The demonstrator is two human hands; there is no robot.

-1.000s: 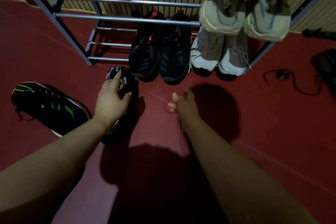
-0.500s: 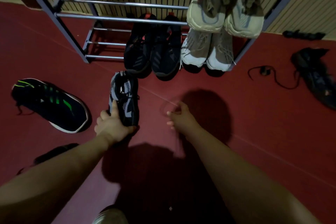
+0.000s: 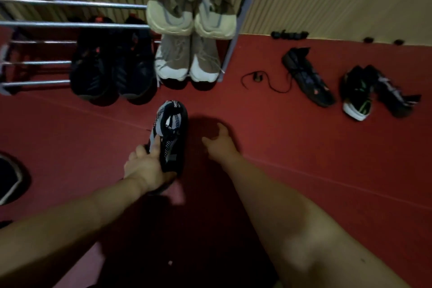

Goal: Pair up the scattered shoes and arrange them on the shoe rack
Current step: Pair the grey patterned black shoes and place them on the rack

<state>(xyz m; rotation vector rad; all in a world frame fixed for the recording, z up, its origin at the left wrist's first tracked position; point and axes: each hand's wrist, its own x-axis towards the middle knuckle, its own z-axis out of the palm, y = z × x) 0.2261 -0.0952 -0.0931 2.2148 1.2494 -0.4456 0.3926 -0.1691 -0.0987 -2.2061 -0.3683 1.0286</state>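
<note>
Left hand (image 3: 146, 168): grips the toe end of the grey-black knit shoe (image 3: 170, 134), fingers wrapped around it.
Right hand (image 3: 221, 145): empty, fingers spread, just at the shoe's 3 o'clock.
Shoe rack (image 3: 74, 24): at 12 o'clock, holding three pairs.
Stray shoes (image 3: 356, 91): floor, 2 o'clock.

Both bare forearms reach forward and down. The left hand (image 3: 147, 168) is closed around a shoe (image 3: 170, 133), thumb on top. The right hand (image 3: 221, 145) is empty, its fingers (image 3: 219, 127) spread and slightly curled.
</note>
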